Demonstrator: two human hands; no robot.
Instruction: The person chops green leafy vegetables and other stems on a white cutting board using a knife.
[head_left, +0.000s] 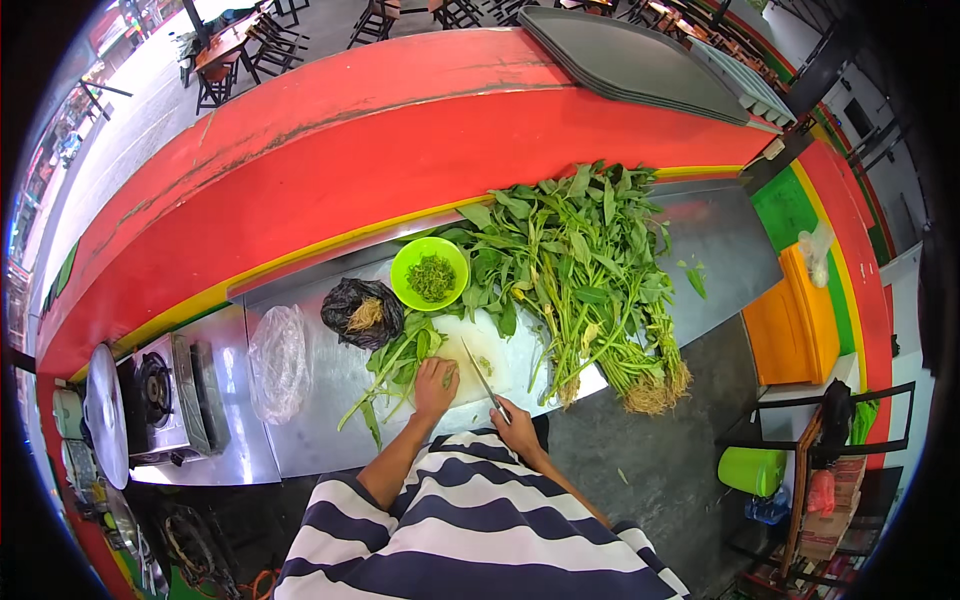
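Note:
My right hand (513, 424) grips a kitchen knife (480, 373), its blade angled up and left over a white cutting board (461, 335). Curled at the board's left side, my left hand (436, 386) has a small bit of green stem (449, 373) at its fingertips. Small chopped green pieces (485, 366) lie just right of the blade. Loose leafy stems (397, 364) spread left of that hand. Beyond the board, a lime-green bowl (401, 264) contains finely cut greens (431, 277).
A large heap of leafy greens with roots (592, 255) covers the steel counter (720, 247) to the right. A black plastic bag (352, 300) holding root ends, a clear plastic bag (280, 364) and a gas stove (161, 397) stand left. Grey trays (637, 60) rest on the red wall (360, 150).

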